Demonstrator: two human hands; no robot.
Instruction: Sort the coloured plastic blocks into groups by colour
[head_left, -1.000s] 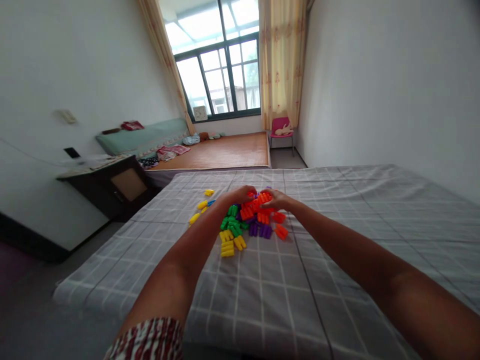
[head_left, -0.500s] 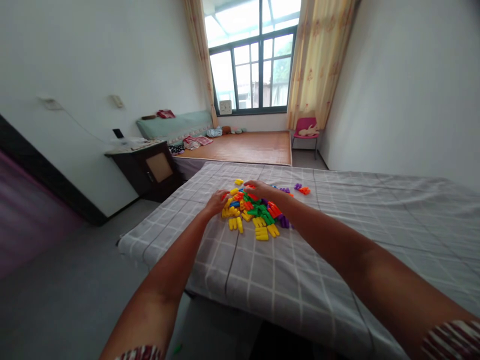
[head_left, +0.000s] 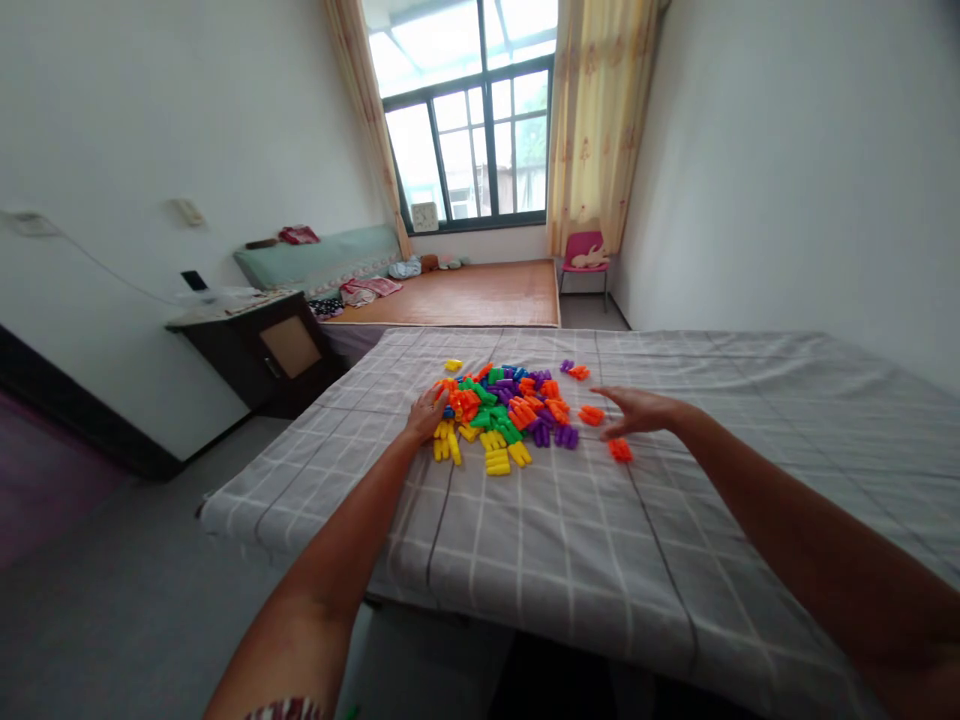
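Observation:
A pile of coloured plastic pieces point(head_left: 491, 418), in green, orange, purple, yellow and blue, lies on the grey checked cloth point(head_left: 555, 530). At the pile's left edge, my left hand point(head_left: 427, 413) touches orange pieces with its fingers bent over them; whether it grips one is hard to make out. My right hand point(head_left: 634, 411) hovers to the right of the pile, fingers apart, holding nothing. Near its fingertips are two loose orange pieces, one point(head_left: 591, 415) beside them and another point(head_left: 620, 450) just below.
A purple piece point(head_left: 567, 366) and an orange one point(head_left: 579, 373) lie behind the pile's right side. One yellow piece point(head_left: 453, 365) is at the back left. Beyond the table stand a low bed point(head_left: 480, 290), a dark cabinet point(head_left: 277, 350) and a pink chair point(head_left: 585, 250).
My right hand has moved from over the pile to its right, with its fingers now apart. Two orange pieces now lie near it. The view has shifted slightly to the right.

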